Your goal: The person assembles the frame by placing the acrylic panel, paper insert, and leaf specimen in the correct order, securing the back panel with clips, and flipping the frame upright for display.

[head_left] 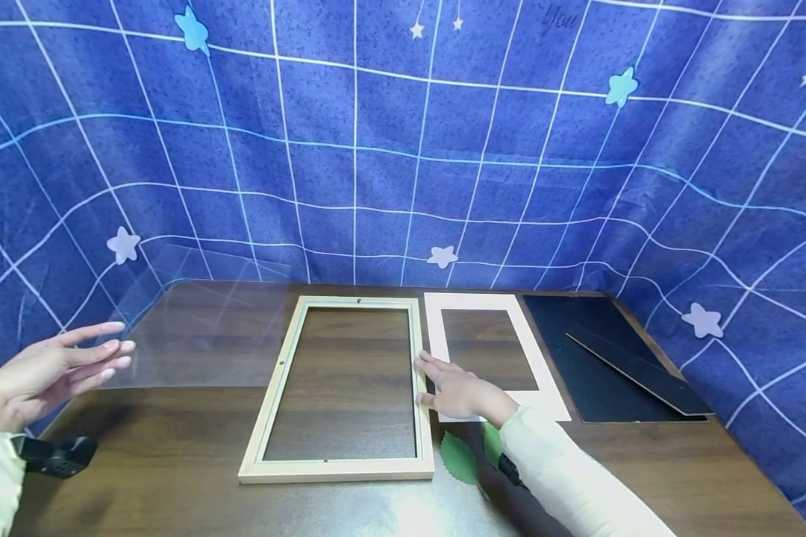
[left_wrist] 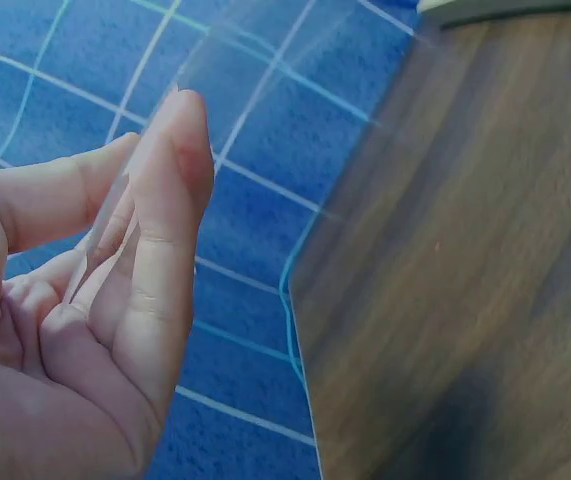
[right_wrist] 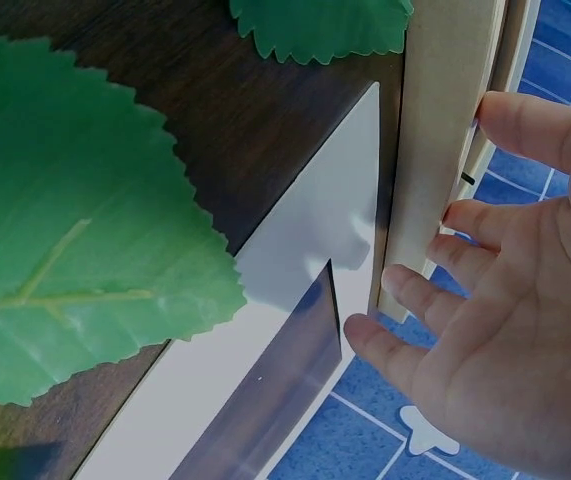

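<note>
My left hand (head_left: 54, 369) pinches a clear plastic sheet (head_left: 208, 328) by its left edge, between thumb and fingers. The sheet is tilted up off the table, left of the frame; the left wrist view shows its thin edge (left_wrist: 115, 195) between the fingers. A pale wooden picture frame (head_left: 336, 470) lies face down in the middle, with nothing in its opening but the table showing through. Spread fingers of my right hand (head_left: 460, 391) touch the frame's right side. Beneath that hand lies a white mat board (head_left: 537, 365) with a rectangular window.
A black backing board (head_left: 551, 317) lies at the far right, with a narrow dark stand piece (head_left: 638, 373) on it. Green leaves (head_left: 458, 456) sit by the right forearm. Behind the wooden table (head_left: 175, 462) hangs a blue grid-patterned cloth (head_left: 389, 179).
</note>
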A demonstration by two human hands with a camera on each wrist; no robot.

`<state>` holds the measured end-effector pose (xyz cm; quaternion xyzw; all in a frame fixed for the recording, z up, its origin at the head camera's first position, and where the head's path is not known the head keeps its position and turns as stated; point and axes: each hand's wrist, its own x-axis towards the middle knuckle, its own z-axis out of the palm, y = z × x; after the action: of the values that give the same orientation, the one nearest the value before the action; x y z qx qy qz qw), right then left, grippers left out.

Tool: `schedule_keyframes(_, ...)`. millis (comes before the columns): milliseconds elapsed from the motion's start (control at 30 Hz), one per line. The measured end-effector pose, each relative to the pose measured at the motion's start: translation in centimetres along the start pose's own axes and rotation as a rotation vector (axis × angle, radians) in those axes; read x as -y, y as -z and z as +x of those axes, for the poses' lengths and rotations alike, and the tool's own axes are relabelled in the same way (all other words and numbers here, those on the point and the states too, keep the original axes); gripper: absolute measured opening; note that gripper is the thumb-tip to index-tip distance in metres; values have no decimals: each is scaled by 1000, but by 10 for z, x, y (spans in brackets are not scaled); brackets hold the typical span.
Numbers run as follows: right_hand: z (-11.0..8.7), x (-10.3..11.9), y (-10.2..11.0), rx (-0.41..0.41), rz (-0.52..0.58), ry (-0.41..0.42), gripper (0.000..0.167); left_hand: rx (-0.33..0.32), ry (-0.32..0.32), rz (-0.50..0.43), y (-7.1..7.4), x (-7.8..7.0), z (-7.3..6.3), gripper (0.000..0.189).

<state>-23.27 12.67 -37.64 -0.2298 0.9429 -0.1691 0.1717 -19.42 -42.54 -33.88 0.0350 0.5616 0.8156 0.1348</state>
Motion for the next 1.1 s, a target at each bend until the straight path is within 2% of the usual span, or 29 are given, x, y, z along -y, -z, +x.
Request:
schedule_keyframes(167,0,0,0,3,4,2,66,84,2,-48,-12,0,5,45)
schedule_keyframes(367,-1,-1,-1,-2,0,-2,66,195,1,-50,-24,3,13,45)
schedule_keyframes(533,0,-1,-1,-6,-14,6,66,264,-7,-49,-34,10,21,45)
schedule_keyframes(667,0,-1,-1,-1,-10,2,66,281,-8,-37,-45,17,28,44)
schedule_keyframes(933,2,-4,-3,-11,-25,14,61,284,2,67,-66,29,37,44)
schedule_keyframes(1100,3,-4,-4,-26,-45,12,58,318,15,84,-78,36,41,45)
